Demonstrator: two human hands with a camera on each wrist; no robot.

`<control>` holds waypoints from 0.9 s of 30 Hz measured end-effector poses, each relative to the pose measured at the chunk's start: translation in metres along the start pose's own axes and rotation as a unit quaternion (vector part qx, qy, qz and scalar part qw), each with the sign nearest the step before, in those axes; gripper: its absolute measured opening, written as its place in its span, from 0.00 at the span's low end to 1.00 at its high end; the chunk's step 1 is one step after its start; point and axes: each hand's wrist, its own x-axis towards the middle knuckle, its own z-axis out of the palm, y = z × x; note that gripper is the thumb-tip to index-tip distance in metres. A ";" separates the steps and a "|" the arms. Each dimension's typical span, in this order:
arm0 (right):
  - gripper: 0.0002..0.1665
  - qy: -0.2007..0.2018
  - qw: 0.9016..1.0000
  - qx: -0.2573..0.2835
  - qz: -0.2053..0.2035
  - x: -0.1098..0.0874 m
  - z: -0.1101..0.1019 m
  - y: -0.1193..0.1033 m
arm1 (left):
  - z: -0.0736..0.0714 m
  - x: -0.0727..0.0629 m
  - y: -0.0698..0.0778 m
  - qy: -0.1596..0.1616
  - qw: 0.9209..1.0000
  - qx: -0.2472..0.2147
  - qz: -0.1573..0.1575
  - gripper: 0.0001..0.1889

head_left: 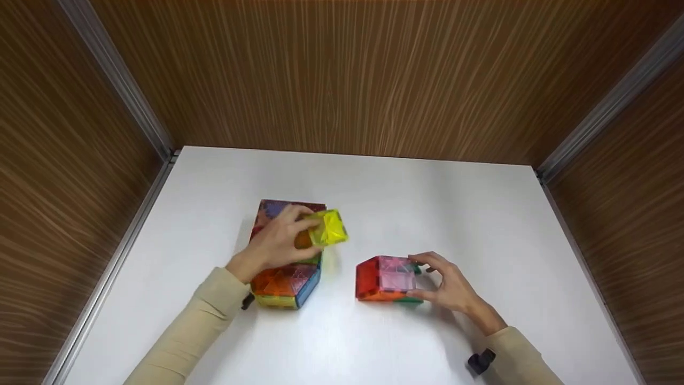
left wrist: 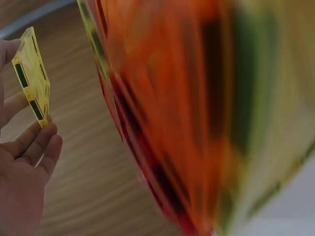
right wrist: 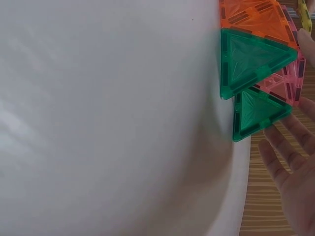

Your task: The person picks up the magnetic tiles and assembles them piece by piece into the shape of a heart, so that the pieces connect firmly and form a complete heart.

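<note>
My left hand [head_left: 280, 240] pinches a yellow translucent square magnetic tile [head_left: 329, 227] by its edges, above the right side of a long multicoloured tile structure [head_left: 278, 286]. In the left wrist view the yellow tile [left wrist: 34, 78] stands between thumb and fingers, with blurred orange panels of the structure filling the right side. My right hand [head_left: 446, 283] holds the right end of a smaller tile structure [head_left: 396, 274], thumb at the near side and fingers at the far side. It has red, pink and orange panels, and green triangles [right wrist: 256, 59] at the end by the right hand.
Both structures stand on a white table [head_left: 331, 347]. Wood-grain panels [head_left: 342, 80] rise behind and at both sides, joined by grey metal corner strips [head_left: 123, 80]. A small black device [head_left: 481, 361] sits at the right wrist.
</note>
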 end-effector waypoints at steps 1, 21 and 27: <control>0.41 0.000 1.000 -0.002 0.001 0.000 0.000 0.000 | 0.004 0.001 0.005 -0.012 1.000 -0.006 0.001 0.30; 0.52 -0.067 0.993 -0.088 -0.036 0.028 -0.021 -0.059 | 0.060 0.029 0.080 -0.106 0.987 0.009 0.122 0.29; 0.52 -0.086 0.985 -0.129 -0.074 0.032 -0.016 -0.067 | 0.066 0.031 0.089 -0.116 0.985 0.000 0.125 0.28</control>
